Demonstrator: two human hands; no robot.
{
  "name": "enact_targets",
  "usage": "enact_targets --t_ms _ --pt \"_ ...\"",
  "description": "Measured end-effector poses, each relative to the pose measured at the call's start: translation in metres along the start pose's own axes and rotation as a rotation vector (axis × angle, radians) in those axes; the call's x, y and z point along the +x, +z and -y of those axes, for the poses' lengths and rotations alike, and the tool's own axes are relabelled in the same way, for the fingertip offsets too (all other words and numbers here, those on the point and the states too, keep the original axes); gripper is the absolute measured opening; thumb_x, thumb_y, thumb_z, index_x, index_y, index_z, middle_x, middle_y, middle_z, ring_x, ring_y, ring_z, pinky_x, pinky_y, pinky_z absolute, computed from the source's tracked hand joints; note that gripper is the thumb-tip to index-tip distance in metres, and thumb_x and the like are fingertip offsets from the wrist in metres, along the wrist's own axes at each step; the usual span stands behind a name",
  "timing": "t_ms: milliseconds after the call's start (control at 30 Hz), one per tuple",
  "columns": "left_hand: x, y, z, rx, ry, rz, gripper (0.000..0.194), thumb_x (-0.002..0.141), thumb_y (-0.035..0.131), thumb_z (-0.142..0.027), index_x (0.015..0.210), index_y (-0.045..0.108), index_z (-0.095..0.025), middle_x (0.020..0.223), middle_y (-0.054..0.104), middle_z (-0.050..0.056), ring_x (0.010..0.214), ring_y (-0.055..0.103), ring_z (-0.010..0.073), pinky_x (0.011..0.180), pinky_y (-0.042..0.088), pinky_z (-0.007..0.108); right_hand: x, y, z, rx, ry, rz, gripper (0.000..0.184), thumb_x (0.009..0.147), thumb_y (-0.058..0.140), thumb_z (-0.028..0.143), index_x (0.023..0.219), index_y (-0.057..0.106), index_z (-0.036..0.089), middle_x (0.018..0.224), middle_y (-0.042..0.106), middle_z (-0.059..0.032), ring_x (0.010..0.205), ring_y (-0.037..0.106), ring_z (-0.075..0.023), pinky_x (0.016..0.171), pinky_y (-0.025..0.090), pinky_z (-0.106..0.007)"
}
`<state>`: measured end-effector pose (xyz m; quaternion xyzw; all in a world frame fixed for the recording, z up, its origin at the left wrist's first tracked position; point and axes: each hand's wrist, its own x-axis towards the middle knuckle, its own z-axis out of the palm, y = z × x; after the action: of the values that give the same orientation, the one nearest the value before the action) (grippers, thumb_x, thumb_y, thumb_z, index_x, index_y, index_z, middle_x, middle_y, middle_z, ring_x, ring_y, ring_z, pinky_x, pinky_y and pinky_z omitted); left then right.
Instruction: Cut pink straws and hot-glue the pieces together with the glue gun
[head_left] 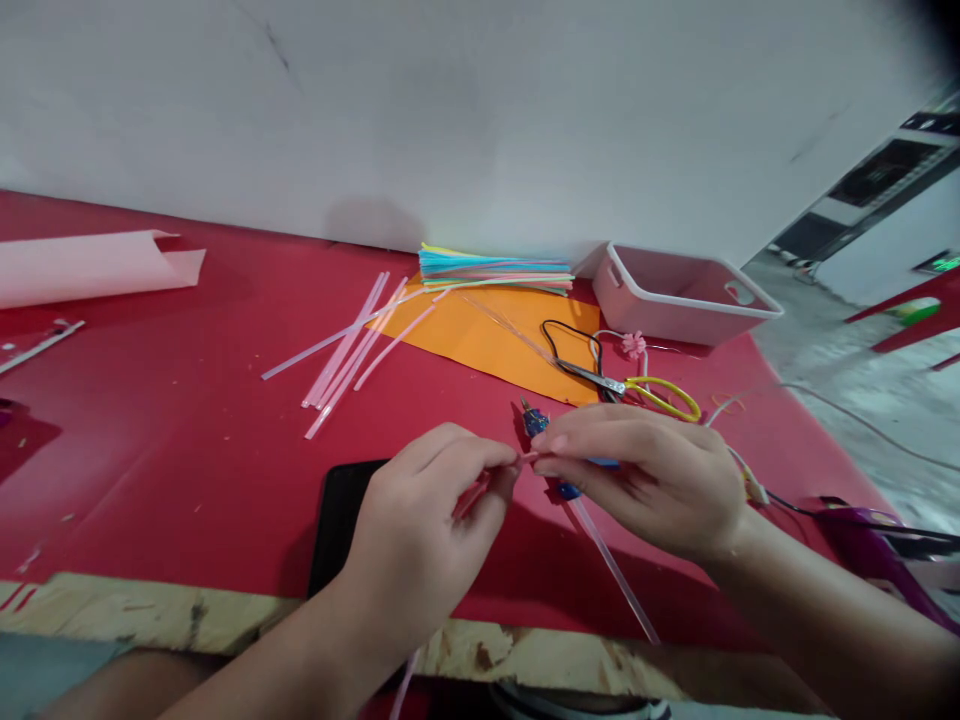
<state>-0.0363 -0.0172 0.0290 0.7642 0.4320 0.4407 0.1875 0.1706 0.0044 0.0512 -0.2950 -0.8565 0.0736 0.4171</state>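
In the grip of left hand [424,500] and right hand [656,475], clamped: one pink strip [529,457], just below centre. Centre-right: one pair of scissors [616,385], one bin [660,312]. Red counter [217,420]; pale wall [480,120] across top.

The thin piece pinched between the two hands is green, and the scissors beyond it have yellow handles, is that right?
Not quite: the thin piece pinched between the left hand and right hand is pink, not green, as the head view shows. The scissors beyond it do have yellow handles.
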Motion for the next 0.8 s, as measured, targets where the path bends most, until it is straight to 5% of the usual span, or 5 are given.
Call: enact_targets --t_ms 333,400,500,567,800 --pt "0.003 0.004 -0.010 -0.519 -0.704 0.234 0.007 0.084 0.068 -0.027 0.081 0.070 -0.021 0.072 0.068 -0.002 0.065 0.063 0.0110 0.058 0.050 0.019 -0.016 -0.007 -0.025 0.126 0.313 -0.241 0.027 0.087 0.069 0.016 0.111 0.061 0.024 0.083 0.074 0.0000 0.075 0.073 -0.0137 0.066 0.061 -0.024" --pt "0.004 0.006 -0.005 -0.540 -0.770 0.222 0.009 0.083 0.069 -0.029 0.082 0.069 -0.021 0.072 0.067 -0.003 0.066 0.062 0.0110 0.060 0.051 0.021 -0.024 -0.016 -0.039 -0.026 0.405 -0.017 0.022 0.089 0.068 0.030 0.109 0.064 0.023 0.093 0.074 -0.0046 0.085 0.073 -0.0192 0.073 0.061 -0.032" --pt "0.007 0.009 0.004 -0.674 -0.908 0.194 0.014 0.081 0.073 -0.032 0.082 0.066 -0.020 0.069 0.063 -0.004 0.060 0.059 0.0098 0.058 0.053 0.022 -0.040 -0.029 -0.060 -0.289 0.451 0.439 0.055 0.077 0.075 0.051 0.123 0.063 0.022 0.125 0.067 -0.0126 0.119 0.062 -0.0347 0.100 0.052 -0.054" --pt "0.010 0.012 0.009 -0.731 -1.011 0.185 0.016 0.079 0.074 -0.032 0.080 0.065 -0.019 0.065 0.060 -0.005 0.057 0.057 0.0086 0.054 0.053 0.021 -0.051 -0.034 -0.069 -0.281 0.467 0.617 0.056 0.081 0.070 0.055 0.126 0.062 0.023 0.130 0.064 -0.0132 0.122 0.059 -0.0351 0.101 0.051 -0.055" --pt "0.009 0.021 0.013 -0.866 -1.152 0.208 0.019 0.077 0.077 -0.033 0.080 0.066 -0.019 0.067 0.059 -0.005 0.061 0.056 0.0083 0.059 0.057 0.023 -0.079 -0.034 -0.072 -0.190 0.399 0.693 0.036 0.093 0.053 0.025 0.128 0.055 0.023 0.129 0.061 -0.0124 0.119 0.061 -0.0267 0.098 0.054 -0.046"
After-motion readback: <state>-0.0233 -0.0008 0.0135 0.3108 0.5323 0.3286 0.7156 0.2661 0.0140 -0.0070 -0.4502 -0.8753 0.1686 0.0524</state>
